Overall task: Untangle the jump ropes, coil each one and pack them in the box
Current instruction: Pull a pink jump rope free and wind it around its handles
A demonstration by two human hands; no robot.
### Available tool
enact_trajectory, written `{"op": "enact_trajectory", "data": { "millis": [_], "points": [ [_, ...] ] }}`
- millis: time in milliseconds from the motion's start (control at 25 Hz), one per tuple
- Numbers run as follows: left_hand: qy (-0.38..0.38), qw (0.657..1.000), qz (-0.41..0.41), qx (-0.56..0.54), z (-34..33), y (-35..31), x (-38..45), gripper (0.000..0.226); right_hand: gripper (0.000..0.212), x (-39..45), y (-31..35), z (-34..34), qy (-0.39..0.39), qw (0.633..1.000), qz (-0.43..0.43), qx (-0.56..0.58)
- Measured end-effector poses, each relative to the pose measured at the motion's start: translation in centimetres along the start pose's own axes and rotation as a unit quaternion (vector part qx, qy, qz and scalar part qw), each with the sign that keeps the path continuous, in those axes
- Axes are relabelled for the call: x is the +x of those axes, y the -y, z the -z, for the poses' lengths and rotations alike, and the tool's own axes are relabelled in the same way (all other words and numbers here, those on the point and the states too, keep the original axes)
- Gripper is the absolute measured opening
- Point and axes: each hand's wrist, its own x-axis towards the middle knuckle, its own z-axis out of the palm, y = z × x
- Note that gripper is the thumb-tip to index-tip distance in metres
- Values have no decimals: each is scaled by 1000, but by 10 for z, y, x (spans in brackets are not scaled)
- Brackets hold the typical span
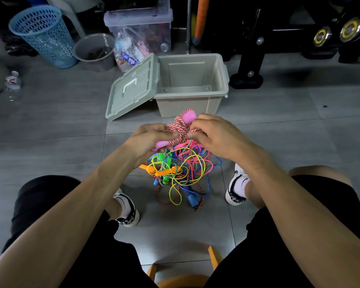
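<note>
Grey floor tiles (60,121) fill the view, seen from a seat between two knees in black shorts. Straight ahead an open beige box (192,94) is set on the floor, its lid (133,88) leaned against its left side with the white handle facing up. Behind the box, a clear storage bin (139,23) packed with bags is seen, with a grey bucket (95,49) and a blue mesh basket (44,34) to its left; a plastic bottle (13,85) is lying further left. Black equipment with yellow-ringed discs (349,30) is ranged along the far right.

A bundle of red-and-white braided rope (178,129) with pink handles (188,116) is held up just in front of the box. It is gripped by the left hand (152,138) with curled fingers and the thumb laid across the braid, and pinched by the right hand (214,134) from the other side. Below the hands, a tangle of jump ropes (179,173) in yellow, pink, blue and green is hung down to the floor between two white-and-black shoes (236,188). Part of the tangle is hidden by the hands and left forearm.
</note>
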Motion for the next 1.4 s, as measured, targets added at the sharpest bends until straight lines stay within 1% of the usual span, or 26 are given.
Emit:
{"op": "enact_trajectory", "data": {
  "millis": [80, 200, 320, 400, 480, 560, 640, 800, 920, 960, 1040, 1120, 1160, 1200, 1240, 1320, 1360, 1400],
  "points": [
    [-18, 997, -22, 71, 0, 4, 1, 28, 25, 0, 2, 2, 45, 997, -31, -47],
    [-36, 989, -45, 136, -4, 11, 2, 34, 33, -4, 4, 5, 93, 992, -72, -52],
    [-104, 976, -75, 176, -1, 15, 10, 43, 39, -5, 6, 8, 128, 984, -121, -40],
    [-149, 953, -115, 238, 3, 18, 13, 41, 40, -4, 11, 8, 125, 985, -109, -55],
    [-175, 927, -179, 280, 2, 20, 14, 37, 40, -4, 15, 7, 122, 986, -92, -63],
    [-192, 911, -227, 285, -1, 25, 16, 37, 40, -5, 20, 8, 122, 987, -85, -63],
    [-217, 903, -238, 284, -1, 26, 18, 36, 42, -6, 24, 9, 118, 988, -73, -68],
    [-258, 890, -229, 296, 3, 23, 25, 39, 44, -9, 31, 12, 89, 992, -48, -76],
    [-264, 899, -212, 277, 4, 24, 27, 36, 39, -9, 34, 15, 73, 994, -42, -73],
    [-263, 897, -211, 285, 4, 24, 25, 37, 37, -9, 32, 16, 62, 995, -47, -62],
    [-255, 874, -240, 338, 1, 26, 21, 40, 37, -9, 26, 18, 3, 997, -71, -28],
    [-231, 854, -273, 378, -3, 24, 14, 44, 39, -7, 19, 22, -97, 990, -97, 31],
    [-216, 854, -279, 383, -6, 22, 11, 45, 37, -3, 17, 23, -139, 983, -102, 66],
    [-198, 861, -275, 379, -9, 19, 8, 46, 33, 1, 15, 25, -166, 976, -101, 100],
    [-177, 877, -257, 366, -12, 16, 6, 46, 30, 6, 15, 25, -177, 971, -97, 130],
    [-141, 916, -192, 322, -18, 10, 4, 47, 25, 12, 14, 24, -163, 970, -80, 164],
    [-132, 930, -164, 301, -18, 7, 4, 48, 21, 13, 13, 24, -146, 974, -65, 163],
    [-130, 934, -150, 297, -18, 4, 5, 48, 18, 13, 12, 24, -128, 980, -48, 146]
  ]
}}
